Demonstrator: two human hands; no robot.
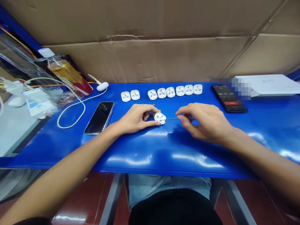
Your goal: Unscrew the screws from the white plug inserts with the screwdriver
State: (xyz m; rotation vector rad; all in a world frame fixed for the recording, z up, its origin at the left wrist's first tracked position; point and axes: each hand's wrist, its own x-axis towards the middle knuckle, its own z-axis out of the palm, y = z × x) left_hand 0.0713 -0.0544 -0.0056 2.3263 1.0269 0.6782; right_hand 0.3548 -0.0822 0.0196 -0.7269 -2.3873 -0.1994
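Observation:
My left hand [137, 118] rests on the blue table and pinches a small white plug piece [160, 116] between thumb and fingers. Brass-coloured contacts show on the piece's upper face. My right hand [206, 120] is closed on a thin metal rod [171, 118] that looks like a screwdriver shaft; any handle is hidden in the fingers. The rod points left and its tip reaches the plug piece near a lower contact. Behind both hands, several similar white plug pieces [162, 93] lie in a row with their contacts facing up.
A phone [99, 118] and a white cable [70, 126] lie left, near a tilted bottle [67, 76]. At the right are a phone showing a timer [226, 98] and a white box [269, 84]. Cardboard [152, 59] stands along the back of the blue table [150, 156].

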